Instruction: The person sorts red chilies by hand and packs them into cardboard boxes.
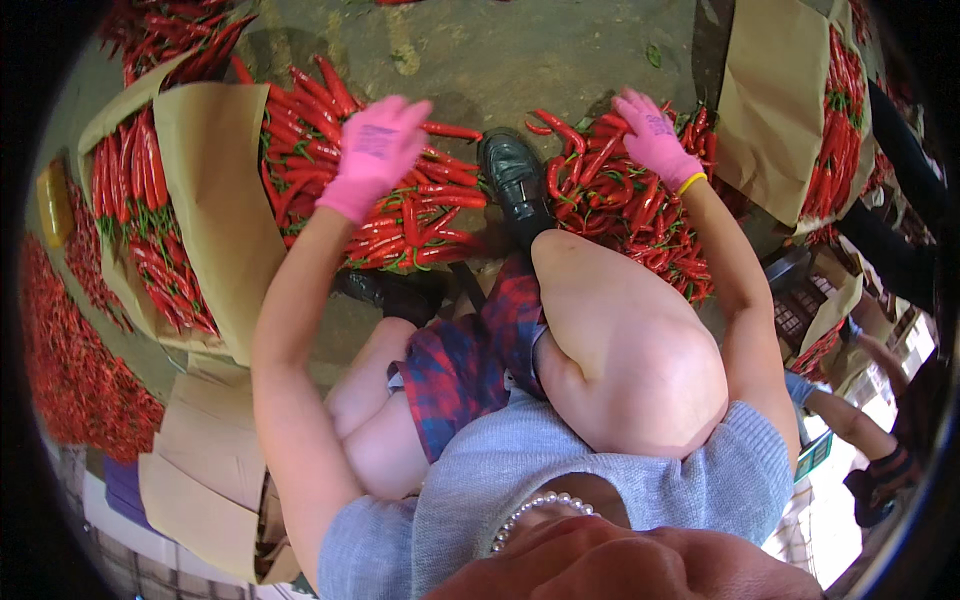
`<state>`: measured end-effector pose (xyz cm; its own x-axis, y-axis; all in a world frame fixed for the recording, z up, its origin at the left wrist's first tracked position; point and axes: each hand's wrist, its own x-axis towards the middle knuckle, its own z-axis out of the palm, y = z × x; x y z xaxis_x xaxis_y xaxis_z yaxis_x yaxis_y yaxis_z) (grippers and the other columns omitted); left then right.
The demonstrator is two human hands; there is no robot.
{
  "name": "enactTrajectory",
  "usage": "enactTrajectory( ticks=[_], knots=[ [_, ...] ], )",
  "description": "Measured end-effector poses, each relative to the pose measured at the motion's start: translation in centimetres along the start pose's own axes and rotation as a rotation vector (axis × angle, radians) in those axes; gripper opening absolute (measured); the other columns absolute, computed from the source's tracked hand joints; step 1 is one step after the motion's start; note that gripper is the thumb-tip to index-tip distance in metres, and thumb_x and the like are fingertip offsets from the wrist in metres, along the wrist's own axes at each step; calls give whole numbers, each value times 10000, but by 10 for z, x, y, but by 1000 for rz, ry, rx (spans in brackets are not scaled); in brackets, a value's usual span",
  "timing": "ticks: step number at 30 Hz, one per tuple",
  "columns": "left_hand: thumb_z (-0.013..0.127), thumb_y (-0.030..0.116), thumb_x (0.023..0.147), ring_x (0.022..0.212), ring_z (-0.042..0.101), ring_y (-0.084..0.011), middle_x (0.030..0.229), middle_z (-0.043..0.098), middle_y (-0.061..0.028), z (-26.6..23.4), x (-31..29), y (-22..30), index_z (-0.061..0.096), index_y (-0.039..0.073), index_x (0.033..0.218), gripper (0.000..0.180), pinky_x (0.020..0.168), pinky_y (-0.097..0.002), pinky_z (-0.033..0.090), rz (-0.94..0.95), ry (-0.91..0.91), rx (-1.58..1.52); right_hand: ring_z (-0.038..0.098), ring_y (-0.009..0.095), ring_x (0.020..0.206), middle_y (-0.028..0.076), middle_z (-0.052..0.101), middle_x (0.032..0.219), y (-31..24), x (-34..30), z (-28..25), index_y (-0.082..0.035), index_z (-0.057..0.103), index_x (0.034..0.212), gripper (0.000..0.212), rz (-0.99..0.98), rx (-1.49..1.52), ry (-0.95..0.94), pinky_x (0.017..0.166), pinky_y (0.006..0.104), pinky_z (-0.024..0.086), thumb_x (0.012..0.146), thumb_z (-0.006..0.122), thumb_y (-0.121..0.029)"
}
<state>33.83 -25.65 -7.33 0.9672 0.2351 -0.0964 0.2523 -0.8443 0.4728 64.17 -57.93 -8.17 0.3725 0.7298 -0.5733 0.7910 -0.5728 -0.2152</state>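
My left hand [384,150], in a pink glove, is over a pile of long red chili peppers [440,192] on the floor. Its fingers stretch out to the right, slightly blurred, and nothing shows in them. On the other side my right hand [655,138], in a matching glove, is at the far edge of a looser heap of red chilies [630,205]. Those fingers also look extended, with no pepper visible in them. Whether either palm touches the peppers is hidden. A black shoe [514,178] on my foot stands between the two piles.
Brown paper-lined bundles of chilies stand at left [215,200] and right [775,100]. A wide spread of red chilies [75,350] covers the far left floor. Flattened cardboard [200,470] lies at lower left. Another person's arm [850,425] shows at lower right.
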Motion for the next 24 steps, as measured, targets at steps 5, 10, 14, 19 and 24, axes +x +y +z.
enactTrajectory(
  ticks=[5, 10, 14, 19, 24],
  knots=[
    [696, 211, 750, 916, 622, -291, 927, 615, -63, 66, 24, 11, 633, 171, 974, 236, 776, -444, 474, -99, 112, 187, 355, 394, 1429, 225, 420, 1504, -36, 18, -28, -93, 517, 1389, 584, -375, 291, 134, 1166, 443, 318, 807, 564, -64],
    [592, 147, 865, 897, 617, -194, 961, 615, -73, 22, 23, 10, 540, 21, 1160, 324, 814, -394, 516, -753, 519, -1029, 584, 150, 823, 76, 620, 1005, -59, 40, -58, -37, 540, 1364, 505, -53, 741, -440, 725, 307, 507, 860, 557, -62],
    [566, 158, 918, 659, 554, -132, 772, 538, -31, 23, -24, -24, 433, -35, 1221, 383, 597, -280, 434, -1039, 584, -1459, 560, 170, 595, 83, 612, 800, -127, 132, -83, 9, 557, 1251, 380, -57, 1219, -256, 565, 309, 489, 887, 569, -101],
    [561, 123, 927, 596, 496, -81, 727, 499, 7, -6, -24, -8, 528, 15, 1102, 208, 539, -247, 379, -903, 547, -1323, 625, 209, 601, 94, 648, 810, -143, 234, -42, -13, 568, 1095, 231, 263, 1845, 86, 505, 324, 509, 907, 612, -140],
    [589, 177, 925, 763, 614, -205, 936, 572, -91, -5, -44, -45, 604, 57, 1132, 240, 678, -353, 511, -967, 582, -561, 688, 295, 716, 157, 699, 948, -127, 195, -36, -44, 532, 1190, 371, 191, 1284, 246, 596, 401, 530, 876, 662, -192]
  ],
)
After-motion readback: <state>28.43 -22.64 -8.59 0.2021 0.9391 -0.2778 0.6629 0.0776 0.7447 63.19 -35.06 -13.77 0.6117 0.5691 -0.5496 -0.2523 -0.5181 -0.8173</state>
